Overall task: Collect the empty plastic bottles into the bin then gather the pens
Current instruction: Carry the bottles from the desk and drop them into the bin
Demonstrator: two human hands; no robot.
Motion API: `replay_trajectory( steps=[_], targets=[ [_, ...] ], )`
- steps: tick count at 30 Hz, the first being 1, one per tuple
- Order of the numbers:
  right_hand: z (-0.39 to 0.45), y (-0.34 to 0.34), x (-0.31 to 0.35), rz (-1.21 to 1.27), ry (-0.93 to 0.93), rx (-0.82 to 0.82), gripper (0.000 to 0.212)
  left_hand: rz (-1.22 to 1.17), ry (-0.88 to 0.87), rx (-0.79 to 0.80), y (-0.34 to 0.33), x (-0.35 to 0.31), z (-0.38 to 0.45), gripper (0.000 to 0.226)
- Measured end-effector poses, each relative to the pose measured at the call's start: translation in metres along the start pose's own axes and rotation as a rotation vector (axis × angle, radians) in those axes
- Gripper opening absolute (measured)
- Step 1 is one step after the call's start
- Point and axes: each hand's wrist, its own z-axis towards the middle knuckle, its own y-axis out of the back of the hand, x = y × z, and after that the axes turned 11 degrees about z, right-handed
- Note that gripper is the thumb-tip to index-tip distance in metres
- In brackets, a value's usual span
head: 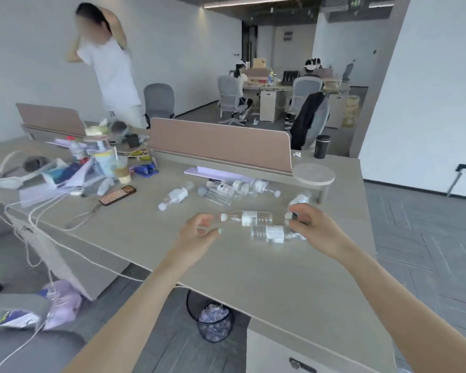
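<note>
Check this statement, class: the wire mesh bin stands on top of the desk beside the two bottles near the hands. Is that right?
Not quite. The head view shows the wire mesh bin on the floor under the desk, not on top. The two bottles do lie on the desk near the hands.

Two bare forearms, no sleeves anywhere along their visible length, from the bottom edge of the view up to the wrists. No watch, bracelet, band or glove on either wrist. Left hand (199, 229) bare, no rings to be seen on the fingers. Right hand (311, 224) likewise bare, fingernails short and unpainted as far as the blur allows. Nothing of shoulders, torso or clothing in view. Slender arms, smooth, without marks or tattoos visible.
</note>
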Motion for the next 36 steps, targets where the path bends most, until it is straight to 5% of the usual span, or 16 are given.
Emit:
replay_trajectory(
  steps=[10, 27, 36],
  targets=[
    [0.039, -0.070, 0.012, -0.231, 0.027, 0.082, 0.039, 0.031, 0.124, -0.045, 0.074, 0.086, 0.030, 0.039],
    [0.205, -0.113, 0.007, -0.398, 0.027, 0.188, 0.043, 0.015, 0.199, -0.065, 0.079, 0.135, 0.189, 0.038],
    [0.254, -0.161, -0.035, -0.552, -0.106, 0.291, 0.048, 0.019, 0.300, 0.093, 0.054, 0.192, 0.246, 0.039]
  ],
)
